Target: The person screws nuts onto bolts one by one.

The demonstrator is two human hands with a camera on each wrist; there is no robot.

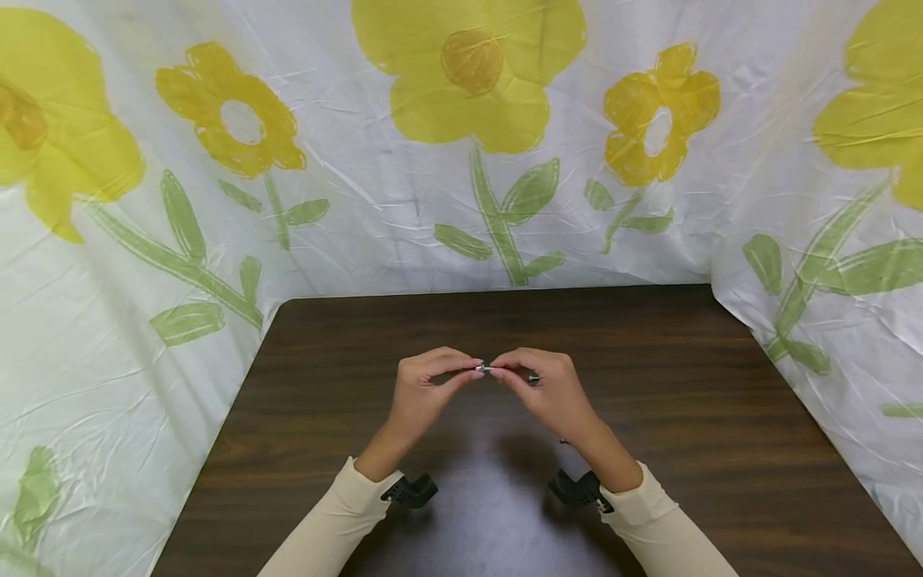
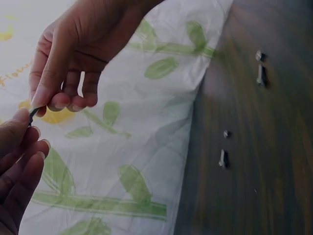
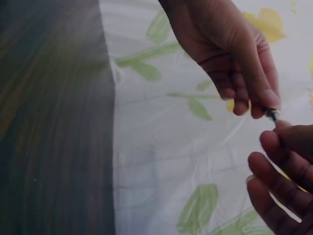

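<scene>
In the head view, a small metal piece spans the fingertips of my left hand and right hand, above the table. Each hand pinches one end between thumb and finger. The left wrist view shows the dark, thin piece between my left hand below and right hand above. From the right wrist, the piece meets my left hand at the top and right hand at lower right. Fingers cover its ends, so its full shape is hidden.
A dark wooden table lies below, with a flowered white curtain behind. On the table, in the left wrist view, lie two bolt-like pieces and two smaller metal pieces.
</scene>
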